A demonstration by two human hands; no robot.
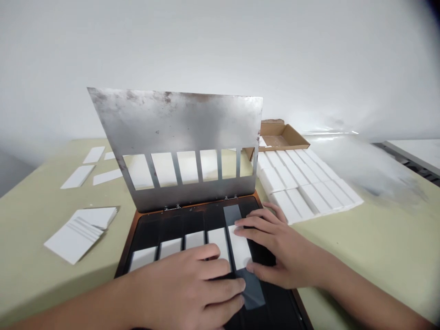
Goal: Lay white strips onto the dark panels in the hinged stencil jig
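Note:
A white card (240, 247) lies on a dark grey translucent strip (254, 289) in the rightmost visible slot of a hinged tray with a black bed (172, 224). My right hand (275, 245) grips this card, fingers at its far end and thumb at its near end. My left hand (192, 288) rests low over the tray, fingers apart and lightly bent, their tips touching the strip's near left edge. More white cards (171, 248) sit in a row to the left, partly covered by my left hand. The metal lid (192, 123), with rectangular cut-outs, stands raised behind.
Stacks of white cards (309, 183) stand right of the tray, with an open cardboard box (285, 135) behind them. Loose white cards (77, 236) lie on the pale yellow-green table (24, 220) at left. Clear plastic wrap (364, 160) spreads at far right.

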